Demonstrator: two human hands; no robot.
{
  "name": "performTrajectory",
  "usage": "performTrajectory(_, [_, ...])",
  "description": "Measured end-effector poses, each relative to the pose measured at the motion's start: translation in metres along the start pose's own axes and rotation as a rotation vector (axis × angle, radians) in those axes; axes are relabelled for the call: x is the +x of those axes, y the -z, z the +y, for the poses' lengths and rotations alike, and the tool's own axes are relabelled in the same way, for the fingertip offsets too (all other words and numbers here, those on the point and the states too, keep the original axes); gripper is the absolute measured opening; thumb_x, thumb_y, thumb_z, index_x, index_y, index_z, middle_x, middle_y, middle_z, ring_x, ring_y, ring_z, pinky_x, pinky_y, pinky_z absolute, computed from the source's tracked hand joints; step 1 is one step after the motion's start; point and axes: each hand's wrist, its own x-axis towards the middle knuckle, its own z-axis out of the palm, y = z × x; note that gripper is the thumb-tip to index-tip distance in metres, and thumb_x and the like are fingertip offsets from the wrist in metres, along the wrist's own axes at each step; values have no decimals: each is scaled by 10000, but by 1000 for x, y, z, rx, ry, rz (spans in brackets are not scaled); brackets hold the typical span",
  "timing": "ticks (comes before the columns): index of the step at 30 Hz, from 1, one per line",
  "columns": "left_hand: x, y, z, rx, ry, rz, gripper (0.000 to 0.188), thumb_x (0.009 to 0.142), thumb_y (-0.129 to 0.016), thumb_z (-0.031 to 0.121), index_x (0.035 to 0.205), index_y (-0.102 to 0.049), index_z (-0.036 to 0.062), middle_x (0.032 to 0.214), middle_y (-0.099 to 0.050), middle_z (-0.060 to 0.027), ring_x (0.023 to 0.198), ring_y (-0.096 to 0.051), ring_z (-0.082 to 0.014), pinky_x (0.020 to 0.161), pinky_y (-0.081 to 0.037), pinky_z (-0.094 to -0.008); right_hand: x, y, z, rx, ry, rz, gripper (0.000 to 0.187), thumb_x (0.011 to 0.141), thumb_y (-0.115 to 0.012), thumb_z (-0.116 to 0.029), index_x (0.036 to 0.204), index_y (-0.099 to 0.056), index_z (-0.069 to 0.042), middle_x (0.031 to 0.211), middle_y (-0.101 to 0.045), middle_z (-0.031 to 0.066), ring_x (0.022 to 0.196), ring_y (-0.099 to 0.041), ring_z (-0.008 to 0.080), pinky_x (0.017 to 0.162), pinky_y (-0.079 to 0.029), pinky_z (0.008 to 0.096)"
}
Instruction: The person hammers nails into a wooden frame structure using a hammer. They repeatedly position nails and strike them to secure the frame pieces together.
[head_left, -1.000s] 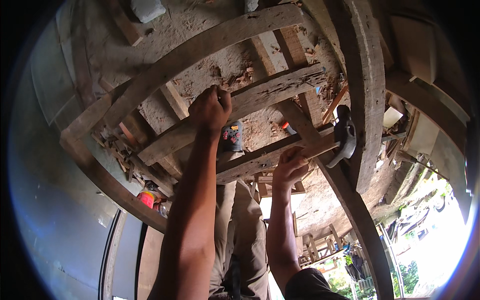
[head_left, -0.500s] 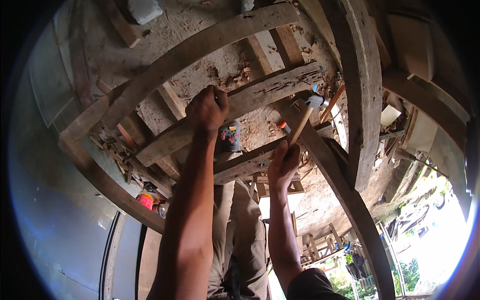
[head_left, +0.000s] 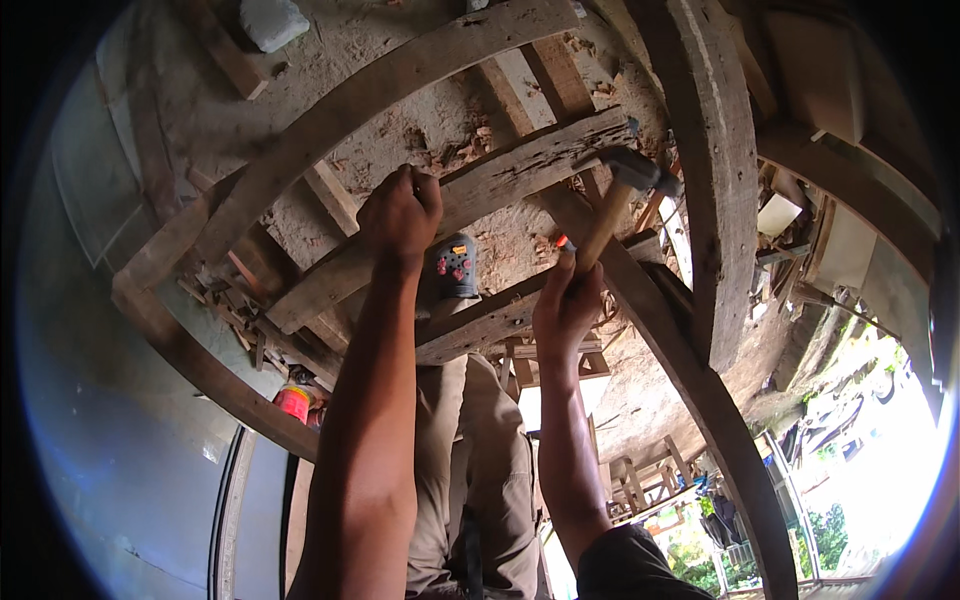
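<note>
My left hand (head_left: 402, 215) is closed around a weathered wooden board (head_left: 535, 175) that slopes from lower left to upper right. In my closed right hand (head_left: 568, 312) is a claw hammer (head_left: 602, 230), gripped by its pale wooden handle. Its dark metal head hangs above the right end of the board, apart from it. A lower crosspiece (head_left: 490, 325) with dark holes runs below, nearer to me. A curved timber (head_left: 375, 95) arches beyond my left hand. The underside of the board and my left fingertips are hidden.
A thick upright timber (head_left: 712, 200) rises right of the hammer, and a leg-like beam (head_left: 690, 400) slants below it. My dark clog (head_left: 455, 268) shows between board and crosspiece. Scrap wood, a white block (head_left: 272, 24) and a red container (head_left: 292, 402) lie around.
The hammer head has come up toward me and slightly right, looking larger and tilted. My left hand keeps its hold on the board, while the whole view has shifted a little.
</note>
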Motion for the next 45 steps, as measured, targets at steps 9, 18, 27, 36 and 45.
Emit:
performTrajectory(9, [-2, 5, 2, 10, 10, -35, 289, 888, -497, 277, 712, -615, 80, 714, -666, -151, 642, -653, -373, 565, -522, -473, 2, 1, -2, -67, -82, -9, 400, 1027, -445, -372, 863, -555, -25, 624, -578, 142, 577, -623, 305, 544, -461, 415])
performTrajectory(18, [-4, 3, -4, 8, -22, -14, 293, 898, -487, 284, 728, -618, 85, 728, -666, -158, 666, -655, -382, 596, -521, -490, 16, -10, 1, -194, 37, 21, 476, 1046, -407, -431, 788, -500, -42, 550, -455, 15, 498, -457, 93, 456, -359, 283])
performTrajectory(27, [-3, 1, -2, 4, -20, -17, 316, 914, -473, 300, 730, -612, 85, 727, -666, -150, 659, -652, -377, 583, -517, -485, 10, 9, 17, -15, -87, -110, 393, 1039, -441, -348, 845, -545, -22, 593, -524, 100, 502, -523, 203, 485, -412, 373])
performTrajectory(36, [-3, 3, -2, -15, 38, -67, 326, 919, -457, 318, 765, -622, 81, 761, -669, -165, 704, -650, -395, 622, -515, -491, -10, 41, -4, 254, -250, -246, 393, 1045, -439, -391, 967, -510, -12, 631, -397, -47, 543, -384, 37, 473, -314, 245])
performTrajectory(45, [-3, 4, 0, 7, 109, -136, 320, 904, -450, 333, 800, -630, 90, 796, -673, -172, 728, -647, -409, 639, -512, -502, 30, 38, -20, 158, 17, -168, 359, 1033, -491, -369, 975, -543, -19, 565, -394, -38, 453, -318, 34, 410, -242, 240])
